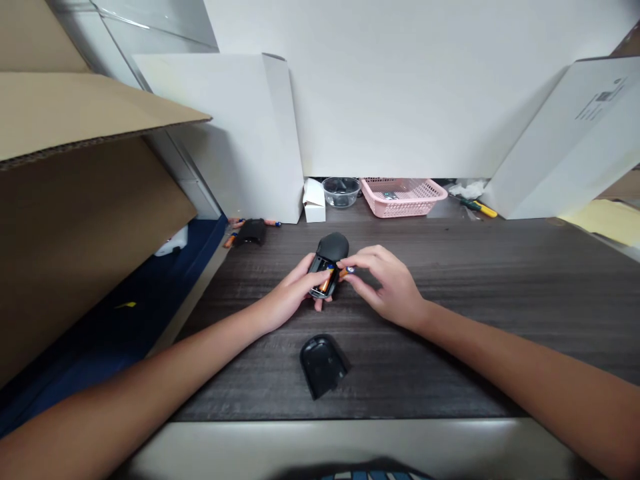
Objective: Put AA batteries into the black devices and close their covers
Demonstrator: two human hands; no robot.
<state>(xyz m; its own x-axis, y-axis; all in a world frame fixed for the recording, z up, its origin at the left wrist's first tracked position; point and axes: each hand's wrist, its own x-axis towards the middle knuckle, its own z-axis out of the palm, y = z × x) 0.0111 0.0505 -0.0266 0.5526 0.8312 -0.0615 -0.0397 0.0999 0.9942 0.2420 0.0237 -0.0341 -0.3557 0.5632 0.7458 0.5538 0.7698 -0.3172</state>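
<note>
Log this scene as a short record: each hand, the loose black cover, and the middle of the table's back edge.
Left hand: holds a black device, its compartment open with a battery inside
Right hand: pinches another battery beside the device
Black cover: on the table, nearer the person
Back edge, left to right: small white box, clear bowl, pink basket

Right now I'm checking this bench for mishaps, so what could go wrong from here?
The right hand holds one battery by the fingertips; it might slip and roll across the table. The left hand holds the black device uncovered, so the battery inside could drop out if tipped. The loose cover lies near the front edge and might get knocked off.
</note>
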